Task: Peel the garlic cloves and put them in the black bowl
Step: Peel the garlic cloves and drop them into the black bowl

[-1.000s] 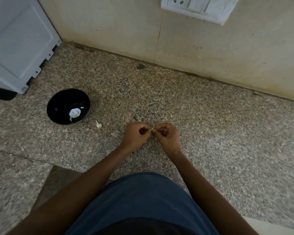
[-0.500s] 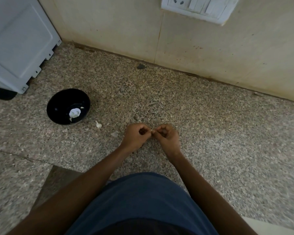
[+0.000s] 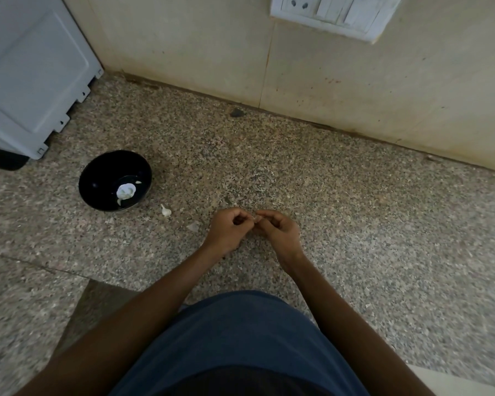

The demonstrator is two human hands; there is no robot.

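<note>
My left hand (image 3: 229, 227) and my right hand (image 3: 277, 227) meet fingertip to fingertip above the speckled granite counter (image 3: 355, 212). Between them they pinch a small garlic clove (image 3: 255, 218), mostly hidden by the fingers. The black bowl (image 3: 97, 184) stands to the left of my hands and holds a pale lump of garlic (image 3: 125, 191) with a few small bits. A loose white garlic clove (image 3: 165, 210) lies on the counter just right of the bowl. A thin scrap of skin (image 3: 193, 226) lies near my left hand.
A white appliance (image 3: 32, 72) stands at the back left. The beige wall (image 3: 326, 81) runs along the counter's far edge, with a white switch and socket plate (image 3: 335, 15) on it. A small dark speck (image 3: 236, 112) lies by the wall.
The hands stay together on the clove with only slight finger movement. Bowl and loose clove have not moved.
</note>
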